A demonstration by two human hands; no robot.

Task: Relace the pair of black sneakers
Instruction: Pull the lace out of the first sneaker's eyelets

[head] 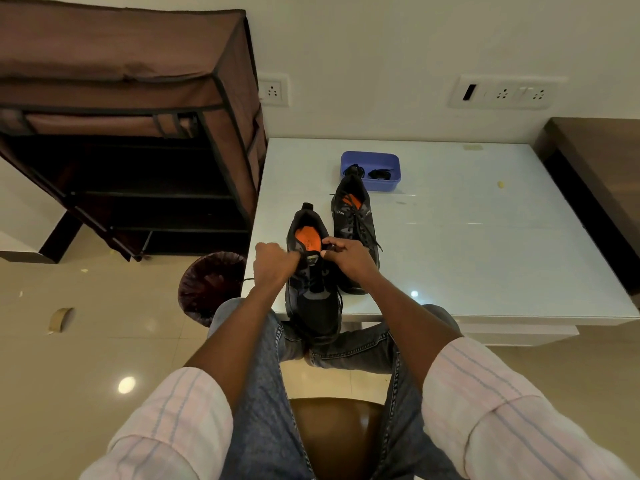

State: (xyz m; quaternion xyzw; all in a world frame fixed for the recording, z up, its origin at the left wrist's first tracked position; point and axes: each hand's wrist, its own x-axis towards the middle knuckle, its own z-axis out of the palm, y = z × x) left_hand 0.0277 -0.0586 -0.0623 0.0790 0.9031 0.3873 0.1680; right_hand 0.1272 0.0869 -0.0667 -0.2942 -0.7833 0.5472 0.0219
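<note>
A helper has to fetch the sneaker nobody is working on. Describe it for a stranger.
On the white table, just in front of the blue tray, lies a black sneaker. Unlike its twin at the near edge, no hand touches it, and its laces hang loose.

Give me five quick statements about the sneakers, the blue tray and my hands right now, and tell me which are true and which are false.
1. Both hands work at the near sneaker. True: the left hand and the right hand grip it near its top eyelets.
2. The far sneaker lies on the floor. False: it stands on the white table.
3. The blue tray holds dark bundled laces. True.
4. The blue tray sits beside the person's knees. False: it is behind the far sneaker, toward the wall.
5. Both sneakers show orange insoles. True.
</note>
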